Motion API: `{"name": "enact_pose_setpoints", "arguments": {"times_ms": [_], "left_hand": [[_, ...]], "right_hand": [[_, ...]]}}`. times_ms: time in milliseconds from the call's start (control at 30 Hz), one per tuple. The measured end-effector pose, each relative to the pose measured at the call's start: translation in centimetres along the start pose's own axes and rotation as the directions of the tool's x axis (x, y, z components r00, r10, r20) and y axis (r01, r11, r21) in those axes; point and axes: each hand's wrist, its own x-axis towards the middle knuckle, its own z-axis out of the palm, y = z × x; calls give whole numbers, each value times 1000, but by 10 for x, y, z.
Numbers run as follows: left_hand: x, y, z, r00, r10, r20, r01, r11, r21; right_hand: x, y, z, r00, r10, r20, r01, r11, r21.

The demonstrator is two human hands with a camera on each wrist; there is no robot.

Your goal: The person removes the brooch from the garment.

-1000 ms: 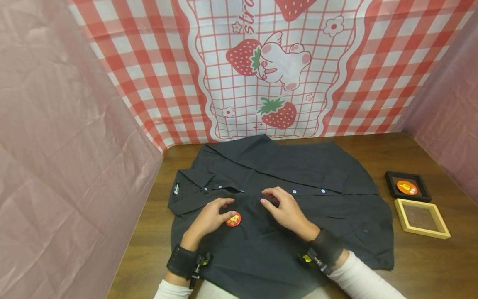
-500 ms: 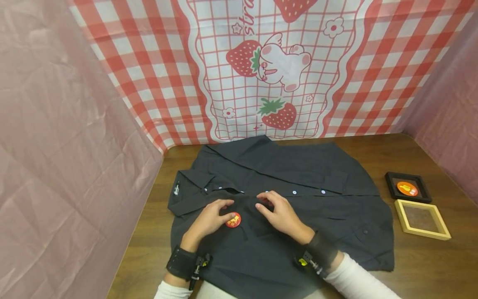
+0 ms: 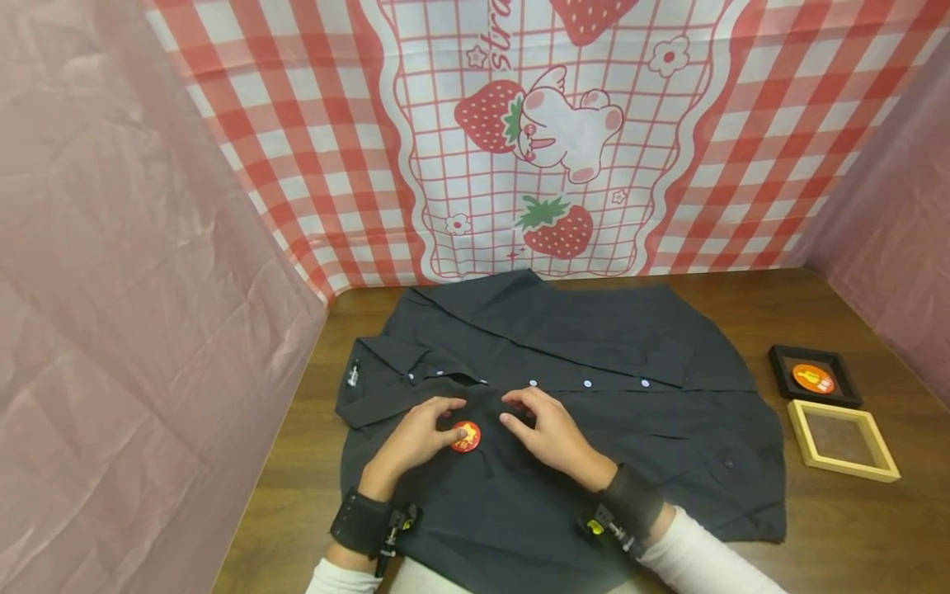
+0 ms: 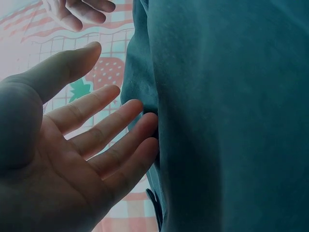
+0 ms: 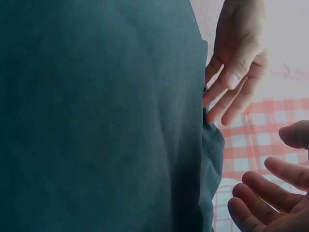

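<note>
A dark grey button-up shirt (image 3: 631, 462) lies spread on the table, collar to the left. A round red-and-yellow pin badge (image 3: 467, 437) is on its near front, beside my left thumb. My left hand (image 3: 417, 436) lies over the shirt left of the badge, fingers loosely bent; in the left wrist view its fingertips are at the cloth and nothing sits in the palm. To the badge's right, my right hand (image 3: 552, 433) hovers with thumb and fingers apart, holding nothing. The right wrist view shows this right hand (image 5: 277, 193) clear of the shirt.
At the right stand a black frame (image 3: 778, 375) with an orange round badge (image 3: 813, 379) in it and, nearer, a pale yellow frame (image 3: 883, 450). A checked strawberry cloth (image 3: 356, 198) hangs behind the wooden table (image 3: 282, 487). Pink curtains (image 3: 148, 289) hang at both sides.
My right hand has moved left over the shirt, nearer to the badge and my left hand. The left hand and the badge stay in place.
</note>
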Motion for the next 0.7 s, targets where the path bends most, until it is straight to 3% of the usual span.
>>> {"name": "enact_pose_setpoints", "arguments": {"times_ms": [433,700], "left_hand": [[0,1,-1,1000,1,4,-1,1000,-1],[-2,1,-2,999,-7,32,7,1000,2]], "right_hand": [[-1,1,10,999,-39,30,40,998,-46],[-2,-3,16,992,-60,109,67,996,-60]]}}
